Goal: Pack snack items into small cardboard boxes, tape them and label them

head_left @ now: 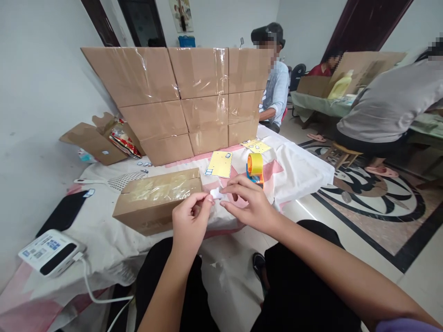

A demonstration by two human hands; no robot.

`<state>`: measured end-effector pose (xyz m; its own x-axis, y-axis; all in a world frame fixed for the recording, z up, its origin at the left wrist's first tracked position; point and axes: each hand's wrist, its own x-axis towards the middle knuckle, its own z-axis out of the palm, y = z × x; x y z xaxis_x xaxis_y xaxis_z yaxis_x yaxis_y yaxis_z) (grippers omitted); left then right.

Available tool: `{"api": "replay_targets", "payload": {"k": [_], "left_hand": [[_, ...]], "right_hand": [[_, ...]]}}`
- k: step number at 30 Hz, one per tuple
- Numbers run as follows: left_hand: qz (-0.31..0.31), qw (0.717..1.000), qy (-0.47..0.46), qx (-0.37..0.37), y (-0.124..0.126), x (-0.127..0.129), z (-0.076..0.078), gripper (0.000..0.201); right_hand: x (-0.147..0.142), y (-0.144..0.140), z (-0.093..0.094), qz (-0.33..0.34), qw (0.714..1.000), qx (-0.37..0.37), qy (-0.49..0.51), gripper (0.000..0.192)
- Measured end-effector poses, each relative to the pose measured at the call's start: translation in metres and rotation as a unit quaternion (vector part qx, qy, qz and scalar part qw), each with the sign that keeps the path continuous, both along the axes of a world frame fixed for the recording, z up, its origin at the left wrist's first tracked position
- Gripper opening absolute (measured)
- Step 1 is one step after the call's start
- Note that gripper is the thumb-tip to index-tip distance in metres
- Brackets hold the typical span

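Now pinched: a white paper-like scrap (217, 193) in your left hand (191, 213)

Head view: you have the scrap out in front of you, above the table's near edge, just right of a long taped cardboard box (157, 192). Your left thumb and finger are together on its left end, so this is the nearer hand. Your right hand (246, 199) comes in from the other side, thumb and fingers apart; the scrap lies just left of those fingertips (whether one brushes it, you can't tell from this view). Its long axis seems to run side to side, from one hand toward the other, though the outline is irregular.

Counting for you: one scrap, one low box by your left hand, two yellow cards (219, 164) beyond your fingers, and one yellow tape roll (255, 163) with blue and orange parts below it. Behind stand nine stacked cardboard boxes (205, 113), three rows of three. To your left you have one open carton (92, 142) and one white fly swatter (126, 181).
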<state>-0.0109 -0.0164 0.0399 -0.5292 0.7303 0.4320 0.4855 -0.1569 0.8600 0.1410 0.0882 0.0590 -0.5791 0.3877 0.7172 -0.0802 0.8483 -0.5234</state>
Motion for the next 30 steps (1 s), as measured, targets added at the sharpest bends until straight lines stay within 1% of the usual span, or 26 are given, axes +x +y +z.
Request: {"api": "replay_targets", "payload": {"k": [2, 6, 12, 16, 19, 21, 25, 27, 30], "left_hand": [[-0.019, 1.000, -0.009, 0.002, 0.0009, 0.0015, -0.0017, 0.019], [-0.050, 0.999, -0.022, 0.004, 0.0010, 0.0039, -0.0018, 0.019], [-0.060, 0.998, -0.032, -0.005, 0.0008, 0.0054, 0.0017, 0.021], [-0.061, 0.997, -0.044, -0.007, 0.0012, 0.0071, 0.0018, 0.020], [-0.062, 0.997, -0.045, -0.006, 0.0009, 0.0083, 0.0015, 0.020], [-0.057, 0.997, -0.042, -0.005, 0.0009, 0.0086, 0.0015, 0.020], [-0.051, 0.998, -0.043, -0.003, 0.0018, 0.0086, 0.0018, 0.020], [-0.054, 0.998, -0.043, -0.002, 0.0022, 0.0088, 0.0016, 0.020], [-0.051, 0.998, -0.031, -0.003, 0.0023, 0.0091, 0.0013, 0.020]], "right_hand": [[0.0006, -0.0030, -0.0012, -0.020, 1.000, 0.023, -0.005, 0.021], [0.0015, -0.0055, -0.0026, -0.043, 0.998, 0.038, -0.002, 0.013], [0.0045, -0.0065, -0.0013, -0.077, 0.995, 0.058, -0.014, 0.016], [0.0059, -0.0053, -0.0021, -0.101, 0.991, 0.085, -0.025, 0.012], [0.0073, -0.0044, -0.0016, -0.103, 0.989, 0.105, -0.030, 0.014], [0.0081, -0.0042, -0.0005, -0.101, 0.987, 0.119, -0.029, 0.021], [0.0083, -0.0043, 0.0015, -0.090, 0.989, 0.117, -0.024, 0.029], [0.0073, -0.0043, 0.0017, -0.079, 0.990, 0.113, -0.020, 0.029], [0.0051, -0.0042, 0.0004, -0.073, 0.991, 0.110, -0.015, 0.019]]}}
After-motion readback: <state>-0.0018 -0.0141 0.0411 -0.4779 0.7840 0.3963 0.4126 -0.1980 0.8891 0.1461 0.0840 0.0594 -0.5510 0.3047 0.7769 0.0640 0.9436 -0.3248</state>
